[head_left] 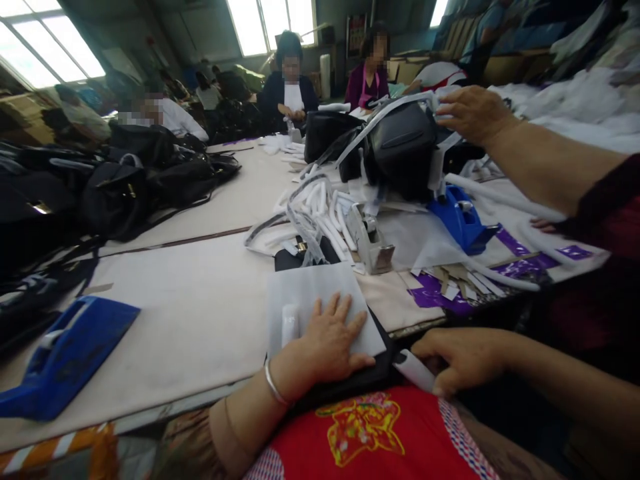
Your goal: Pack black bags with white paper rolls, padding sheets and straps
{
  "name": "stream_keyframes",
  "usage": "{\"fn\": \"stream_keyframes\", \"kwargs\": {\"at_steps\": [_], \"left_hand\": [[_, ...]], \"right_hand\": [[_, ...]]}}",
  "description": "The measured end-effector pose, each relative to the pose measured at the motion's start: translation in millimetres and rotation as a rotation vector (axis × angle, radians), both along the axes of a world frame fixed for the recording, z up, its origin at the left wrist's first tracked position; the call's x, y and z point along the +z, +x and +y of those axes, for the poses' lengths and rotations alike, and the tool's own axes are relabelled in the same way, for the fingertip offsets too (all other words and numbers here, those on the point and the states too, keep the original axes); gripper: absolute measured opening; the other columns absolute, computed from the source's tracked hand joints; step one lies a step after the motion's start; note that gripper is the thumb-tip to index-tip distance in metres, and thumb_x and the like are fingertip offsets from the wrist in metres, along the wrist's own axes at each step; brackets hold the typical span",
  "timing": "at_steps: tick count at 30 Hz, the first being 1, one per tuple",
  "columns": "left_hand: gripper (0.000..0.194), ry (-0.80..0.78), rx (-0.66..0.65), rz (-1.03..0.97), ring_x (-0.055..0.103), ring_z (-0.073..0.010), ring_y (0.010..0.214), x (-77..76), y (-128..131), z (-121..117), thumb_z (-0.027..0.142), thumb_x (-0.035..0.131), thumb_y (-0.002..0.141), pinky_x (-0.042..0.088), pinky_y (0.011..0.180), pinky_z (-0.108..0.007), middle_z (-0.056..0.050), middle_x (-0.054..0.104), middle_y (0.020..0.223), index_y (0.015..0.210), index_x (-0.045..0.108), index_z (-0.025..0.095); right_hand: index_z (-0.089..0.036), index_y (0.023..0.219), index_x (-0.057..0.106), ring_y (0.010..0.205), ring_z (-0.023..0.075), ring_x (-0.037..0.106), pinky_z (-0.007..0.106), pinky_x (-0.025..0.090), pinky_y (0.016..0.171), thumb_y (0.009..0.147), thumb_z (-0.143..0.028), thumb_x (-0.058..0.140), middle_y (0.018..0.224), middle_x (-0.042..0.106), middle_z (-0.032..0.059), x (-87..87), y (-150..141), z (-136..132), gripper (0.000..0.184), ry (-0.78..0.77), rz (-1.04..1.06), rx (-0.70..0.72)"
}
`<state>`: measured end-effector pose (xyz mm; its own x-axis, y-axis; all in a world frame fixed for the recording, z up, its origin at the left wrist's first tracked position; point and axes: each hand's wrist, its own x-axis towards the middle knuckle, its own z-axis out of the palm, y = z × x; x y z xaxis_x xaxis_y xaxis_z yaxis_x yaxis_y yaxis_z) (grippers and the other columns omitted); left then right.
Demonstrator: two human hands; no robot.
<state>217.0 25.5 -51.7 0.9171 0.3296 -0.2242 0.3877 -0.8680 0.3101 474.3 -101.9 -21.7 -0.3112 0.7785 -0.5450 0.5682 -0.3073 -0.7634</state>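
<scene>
My left hand (334, 331) lies flat with fingers spread on a translucent white sheet (280, 287). Beneath the sheet is a black bag (383, 330), mostly covered, whose plastic-wrapped handles (307, 223) stick out at the far side. A small white rolled packet (290, 325) sits on the sheet, left of my fingers. At the table edge my right hand (463, 357) has its fingers curled around a white-wrapped strap (415, 370) with a dark end. Part of that strap is hidden by my hand.
Blue tape dispensers (75, 357) (463, 217) and a grey one (370, 243) stand on the table. A co-worker's hand (467, 113) holds a black bag (405, 143) by its wrapped handle. Black bags (120, 190) pile up left. White foam tubes (325, 207) lie mid-table.
</scene>
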Motion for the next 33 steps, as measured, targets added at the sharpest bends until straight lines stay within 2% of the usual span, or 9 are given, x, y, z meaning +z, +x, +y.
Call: {"fn": "stream_keyframes", "kwargs": {"at_steps": [2, 5, 10, 13, 16, 21, 24, 28, 33], "left_hand": [[0.084, 0.015, 0.034, -0.01, 0.014, -0.046, 0.147, -4.0, 3.4, -5.0, 0.074, 0.043, 0.085, 0.015, 0.11, -0.072, -0.02, 0.022, 0.161, 0.152, 0.032, 0.026], [0.083, 0.029, 0.075, -0.024, 0.016, -0.0466, 0.146, -4.2, 4.4, -10.1, 0.076, 0.038, 0.085, 0.016, 0.109, -0.073, -0.02, 0.023, 0.161, 0.152, 0.032, 0.026], [0.079, 0.027, 0.095, -0.053, 0.018, -0.0457, 0.146, -7.0, -1.3, -12.8, 0.073, 0.038, 0.087, 0.019, 0.108, -0.073, -0.021, 0.024, 0.16, 0.15, 0.035, 0.025], [0.079, 0.002, 0.089, -0.025, 0.016, -0.0451, 0.147, -11.0, -3.0, -11.8, 0.067, 0.049, 0.085, 0.019, 0.109, -0.072, -0.019, 0.023, 0.161, 0.152, 0.032, 0.028], [0.077, -0.039, 0.073, -0.049, 0.019, -0.0445, 0.146, -2.5, -4.4, -9.9, 0.067, 0.052, 0.084, 0.018, 0.112, -0.07, -0.015, 0.028, 0.16, 0.15, 0.036, 0.031], [0.038, -0.136, 0.019, -0.162, 0.062, -0.0309, 0.113, 40.2, -32.2, 2.8, 0.039, 0.063, 0.085, 0.047, 0.099, -0.043, -0.013, 0.067, 0.122, 0.12, 0.066, 0.023], [0.029, -0.126, 0.259, -0.315, 0.066, -0.0239, 0.103, 51.1, -71.4, 14.1, 0.035, 0.053, 0.092, 0.05, 0.093, -0.035, -0.009, 0.071, 0.11, 0.113, 0.068, 0.022], [0.026, -0.017, 0.828, -0.352, 0.067, -0.0228, 0.087, 32.0, -126.9, 15.2, 0.036, 0.054, 0.09, 0.052, 0.082, -0.035, -0.009, 0.073, 0.094, 0.098, 0.07, 0.017], [0.024, -0.378, 1.028, -0.288, 0.066, -0.018, 0.069, 7.8, -154.2, -12.0, 0.035, 0.057, 0.086, 0.05, 0.065, -0.028, -0.002, 0.072, 0.076, 0.098, 0.069, 0.017]], "right_hand": [[-0.016, 0.108, 0.071, 0.058, 0.0147, 0.059, 0.022, 0.04, 0.053, 0.07, -0.033, 0.073, 0.07, 0.068, 0.0003, 14.3, 0.3, 9.1, 0.041, -0.146, 0.092, 0.094], [-0.02, 0.145, 0.045, 0.07, 0.0168, 0.066, 0.024, 0.047, 0.061, 0.074, -0.026, 0.069, 0.087, 0.07, 0.0026, 30.4, -3.9, 20.9, 0.076, -0.281, 0.284, 0.05], [-0.02, 0.143, 0.048, 0.079, 0.0191, 0.07, 0.028, 0.051, 0.068, 0.074, -0.034, 0.073, 0.094, 0.071, 0.0062, 9.1, -27.0, 26.3, 0.075, -0.348, 0.579, 0.116], [-0.019, 0.139, 0.052, 0.07, 0.0176, 0.068, 0.029, 0.051, 0.064, 0.075, -0.041, 0.073, 0.088, 0.071, 0.0065, -5.3, -42.3, 31.4, 0.071, -0.191, 0.588, -0.043], [-0.016, 0.132, 0.059, 0.071, 0.0168, 0.064, 0.029, 0.05, 0.067, 0.077, -0.037, 0.071, 0.08, 0.068, 0.0031, -3.8, -54.1, 37.9, 0.06, 0.105, 0.33, -0.13], [-0.017, 0.116, 0.072, 0.075, 0.0197, 0.061, 0.03, 0.046, 0.069, 0.072, -0.038, 0.073, 0.084, 0.069, 0.004, -3.7, -59.9, 41.0, 0.049, 0.385, -0.117, -0.071], [-0.016, 0.108, 0.073, 0.064, 0.0182, 0.059, 0.028, 0.042, 0.058, 0.075, -0.046, 0.069, 0.069, 0.066, 0.0009, -17.8, -61.5, 41.4, 0.045, 0.249, -0.169, -0.227], [-0.018, 0.095, 0.069, 0.049, 0.016, 0.053, 0.027, 0.037, 0.048, 0.079, -0.053, 0.06, 0.058, 0.061, -0.002, -33.4, -67.2, 41.9, 0.04, 0.206, -0.211, -0.389], [-0.021, 0.088, 0.065, 0.057, 0.0206, 0.062, 0.029, 0.042, 0.052, 0.08, -0.053, 0.056, 0.063, 0.068, 0.0017, -43.2, -70.7, 41.9, 0.034, 0.287, -0.328, -0.458]]}}
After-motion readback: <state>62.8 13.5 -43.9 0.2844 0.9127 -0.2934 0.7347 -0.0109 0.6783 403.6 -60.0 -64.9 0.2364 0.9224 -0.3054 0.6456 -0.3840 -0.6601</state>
